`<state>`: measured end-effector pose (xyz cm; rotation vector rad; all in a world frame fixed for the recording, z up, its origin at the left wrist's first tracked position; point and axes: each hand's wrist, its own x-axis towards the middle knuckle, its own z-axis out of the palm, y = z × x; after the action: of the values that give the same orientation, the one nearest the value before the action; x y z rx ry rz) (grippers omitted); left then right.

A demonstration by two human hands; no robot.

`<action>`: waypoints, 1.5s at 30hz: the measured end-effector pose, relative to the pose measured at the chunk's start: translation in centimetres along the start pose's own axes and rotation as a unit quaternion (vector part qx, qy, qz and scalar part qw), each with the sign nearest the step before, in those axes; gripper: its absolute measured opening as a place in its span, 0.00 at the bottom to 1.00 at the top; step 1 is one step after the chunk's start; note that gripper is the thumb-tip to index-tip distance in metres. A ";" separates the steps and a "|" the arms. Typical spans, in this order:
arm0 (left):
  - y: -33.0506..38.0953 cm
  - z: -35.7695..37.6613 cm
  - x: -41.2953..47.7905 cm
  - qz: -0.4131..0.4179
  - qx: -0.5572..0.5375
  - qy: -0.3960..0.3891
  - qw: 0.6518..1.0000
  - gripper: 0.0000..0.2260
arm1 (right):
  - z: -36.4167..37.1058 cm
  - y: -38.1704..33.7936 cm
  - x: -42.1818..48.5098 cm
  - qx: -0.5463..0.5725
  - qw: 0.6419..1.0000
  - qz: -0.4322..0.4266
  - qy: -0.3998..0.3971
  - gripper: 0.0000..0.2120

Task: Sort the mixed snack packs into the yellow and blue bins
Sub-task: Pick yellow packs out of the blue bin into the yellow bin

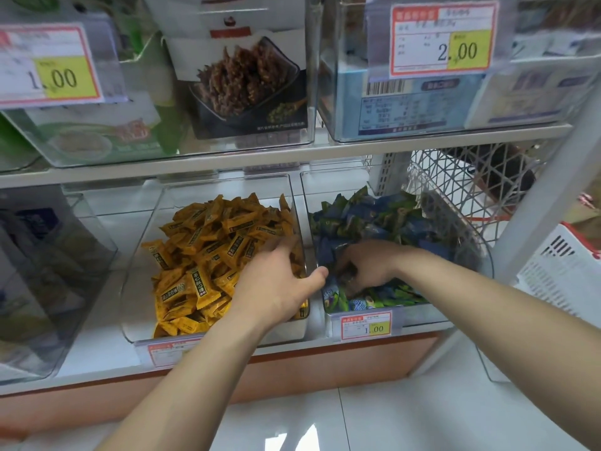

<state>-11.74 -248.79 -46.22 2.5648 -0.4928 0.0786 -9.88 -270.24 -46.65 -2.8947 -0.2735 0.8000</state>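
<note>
The left hand (279, 283) reaches into the yellow bin (138, 307), fingers stretched forward and loose over the yellow packs (201, 255), thumb pointing out toward 3 o'clock and grasping nothing. Its fingertips are blurred. The right hand (367, 268) is down in the blue bin (422, 315), fingers curled into the blue packs (374, 219). I cannot tell whether it actually grips one.

The two clear bins stand side by side on the lower shelf (104, 353), the yellow bin at 9 o'clock of the blue one, their walls just beside each other. As far as I can see, each bin holds only its own colour, though some of the blue packs have green on them. A price tag (366, 326) hangs on the front of the blue bin, and another tag (166, 351) sits below the yellow bin.

At 12 o'clock, the upper shelf (227, 159) carries clear boxes of other packaged snacks. A white wire basket (471, 190) stands at 2 o'clock behind the blue bin, and a white crate (566, 268) at 3 o'clock.
</note>
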 end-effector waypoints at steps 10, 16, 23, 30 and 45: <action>-0.2 0.0 -0.2 0.010 0.001 -0.003 1.000 0.32 | 0.0 0.0 -0.2 -0.004 1.000 0.006 -0.015 0.31; -0.4 -0.1 -0.4 0.023 0.005 -0.001 1.000 0.33 | -1.9 0.5 -0.9 0.024 0.999 0.033 -0.001 0.23; -0.5 0.0 -0.2 0.020 0.015 -0.001 1.000 0.33 | -0.1 -0.9 -0.2 -0.045 0.998 0.045 0.022 0.12; -0.6 0.1 0.0 0.027 0.017 0.007 0.999 0.33 | 1.0 -1.8 0.6 -0.093 0.995 0.042 0.000 0.17; 4.3 -0.8 -0.8 0.137 -0.167 0.071 0.974 0.17 | -0.9 -2.1 -7.3 0.571 0.758 -0.090 0.301 0.07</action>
<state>-13.98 -251.57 -43.58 2.1337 -0.7352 0.2515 -15.88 -269.74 -41.87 -1.7339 0.0339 -0.0954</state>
